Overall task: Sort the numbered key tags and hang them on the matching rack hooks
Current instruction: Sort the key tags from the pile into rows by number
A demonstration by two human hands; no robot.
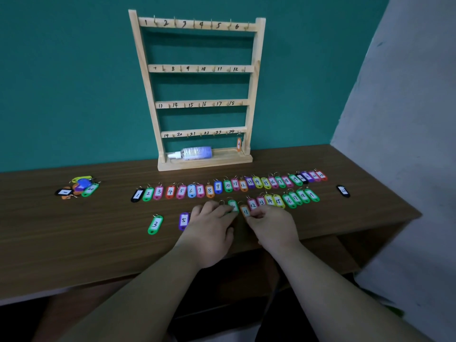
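presently, tag 11 (245,211) points away from the right hand (270,224), which pinches its near end; left hand (212,227) meets tag 10 (233,206), hold unclear.

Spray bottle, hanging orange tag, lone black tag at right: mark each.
spray bottle (196,153): head view, middle of its body.
hanging orange tag (238,144): head view, its label.
lone black tag (343,191): head view, its label.

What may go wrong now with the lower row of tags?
1. The left hand and right hand work at the orange 11 tag; the neighbouring 12 tag lies close, so a nudge may disorder that row.
2. The lone black tag lies apart at the right and may be overlooked.
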